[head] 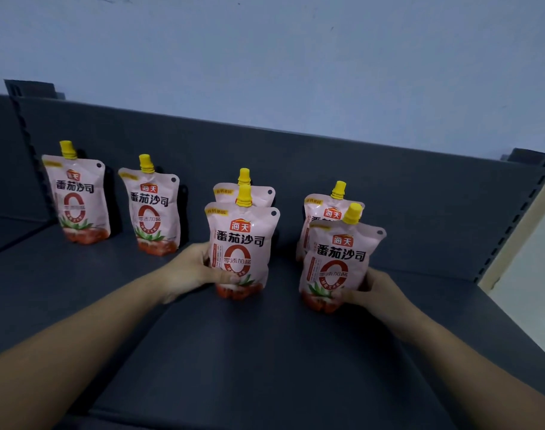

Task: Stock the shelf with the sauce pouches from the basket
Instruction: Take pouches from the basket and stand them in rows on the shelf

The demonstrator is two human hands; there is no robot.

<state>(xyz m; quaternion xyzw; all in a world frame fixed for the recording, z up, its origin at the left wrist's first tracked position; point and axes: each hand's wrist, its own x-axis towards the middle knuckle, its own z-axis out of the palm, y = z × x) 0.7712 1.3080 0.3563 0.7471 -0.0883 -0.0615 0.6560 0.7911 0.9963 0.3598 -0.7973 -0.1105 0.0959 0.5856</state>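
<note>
Several pink sauce pouches with yellow caps stand upright on the dark grey shelf (265,352). My left hand (192,271) grips the lower left side of a front pouch (241,246), which stands just ahead of another pouch (249,190). My right hand (378,293) holds the lower right side of a second front pouch (339,262), tilted slightly right, in front of a rear pouch (327,209). Two single pouches, one at the far left (77,197) and one beside it (151,209), stand near the back panel. The basket is out of sight.
The shelf's dark back panel (296,159) rises behind the pouches, with slotted uprights at the left (19,113) and right (513,212). A pale blue wall (265,57) is above. Bare shelf surface lies in front of the pouches.
</note>
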